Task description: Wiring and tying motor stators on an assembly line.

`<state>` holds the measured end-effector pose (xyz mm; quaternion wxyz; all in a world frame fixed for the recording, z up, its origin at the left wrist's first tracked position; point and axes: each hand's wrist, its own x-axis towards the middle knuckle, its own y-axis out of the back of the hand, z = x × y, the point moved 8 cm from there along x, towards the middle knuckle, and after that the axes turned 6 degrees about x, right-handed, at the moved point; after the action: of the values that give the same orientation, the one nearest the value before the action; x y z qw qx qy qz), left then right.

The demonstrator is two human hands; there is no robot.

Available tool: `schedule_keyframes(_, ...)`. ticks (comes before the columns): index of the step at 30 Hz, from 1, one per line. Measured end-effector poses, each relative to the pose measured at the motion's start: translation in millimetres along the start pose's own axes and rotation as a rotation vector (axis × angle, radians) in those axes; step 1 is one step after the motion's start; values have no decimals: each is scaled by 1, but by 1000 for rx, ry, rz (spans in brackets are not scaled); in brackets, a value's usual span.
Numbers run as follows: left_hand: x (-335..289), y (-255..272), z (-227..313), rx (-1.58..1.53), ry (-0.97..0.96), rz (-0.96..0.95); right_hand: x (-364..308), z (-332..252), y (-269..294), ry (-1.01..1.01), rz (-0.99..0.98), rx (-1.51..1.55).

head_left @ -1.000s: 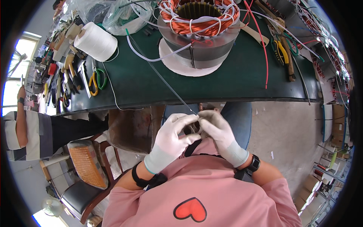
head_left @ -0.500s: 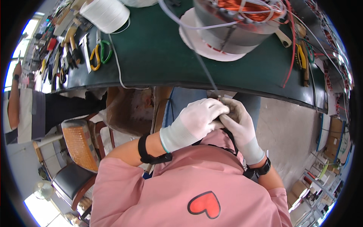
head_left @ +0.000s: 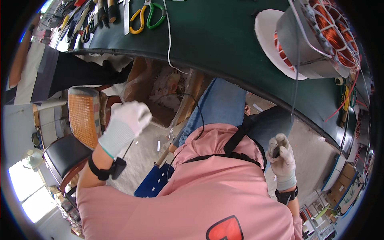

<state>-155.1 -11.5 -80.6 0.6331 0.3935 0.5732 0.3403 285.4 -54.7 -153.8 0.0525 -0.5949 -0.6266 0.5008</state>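
Observation:
My left hand (head_left: 130, 119), in a white glove, is lifted out to the left, near the chair and the lined box (head_left: 140, 82) under the table. Its fingers are curled together, and anything inside them is hidden. Lower right, my right hand (head_left: 283, 155), also gloved, has its fingers bent in toward the thumb. A dark patch shows between them; whether it is a small object or soiled glove I cannot tell. Above this hand, a thin grey sleeve lead (head_left: 295, 96) hangs over the table edge from a metal stator (head_left: 298, 48) with orange copper windings (head_left: 334, 38).
The dark green table (head_left: 216, 44) spans the top. Scissors (head_left: 147, 17) with yellow and green handles lie beside hand tools (head_left: 102, 14). A white cord (head_left: 169, 48) droops over the edge. A chair (head_left: 84, 116) and a standing person (head_left: 52, 74) are at left.
My hands, together in front of me at the table edge before, have parted: the left swung far left, the right moved lower right. The view has turned, shifting the stator rightward.

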Motion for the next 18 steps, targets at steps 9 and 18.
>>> schedule_keyframes(9, 19, -141, 76, -577, 30, -229, 3, 6, -8, -39, 51, -5)
schedule_keyframes(18, 41, -68, 14, -451, 32, 18, 11, -3, -19, -29, -64, 79)
